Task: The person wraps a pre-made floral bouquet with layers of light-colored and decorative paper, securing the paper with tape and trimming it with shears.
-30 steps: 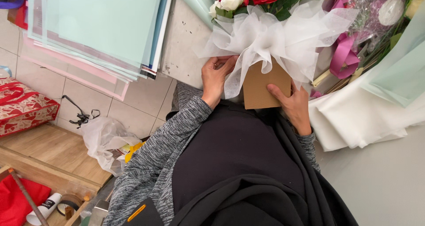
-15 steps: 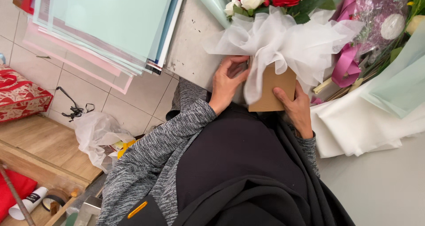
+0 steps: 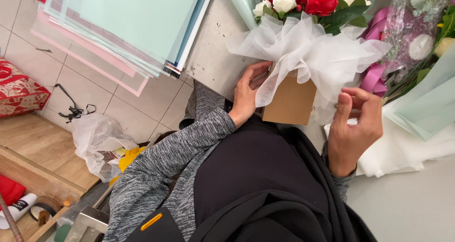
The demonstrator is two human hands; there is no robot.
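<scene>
A brown cardboard box (image 3: pixel 290 101) stands at the edge of a grey worktop (image 3: pixel 215 47). White gauzy wrapping (image 3: pixel 310 52) spills out of it around red and white roses (image 3: pixel 303 0). My left hand (image 3: pixel 247 94) rests against the box's left side, fingers tucked under the wrapping. My right hand (image 3: pixel 354 126) is lifted off the box, just to its right, with the fingers loosely curled and nothing in them.
Sheets of pale green and pink paper (image 3: pixel 118 24) overhang the worktop's left end. More flowers in clear film with purple ribbon (image 3: pixel 412 38) and folded white paper (image 3: pixel 403 147) lie at the right. On the tiled floor are a plastic bag (image 3: pixel 97 140) and a red cushion (image 3: pixel 19 90).
My right hand has let go of the box's right side and lifted away toward me. The left hand stays at the box. The view has shifted slightly.
</scene>
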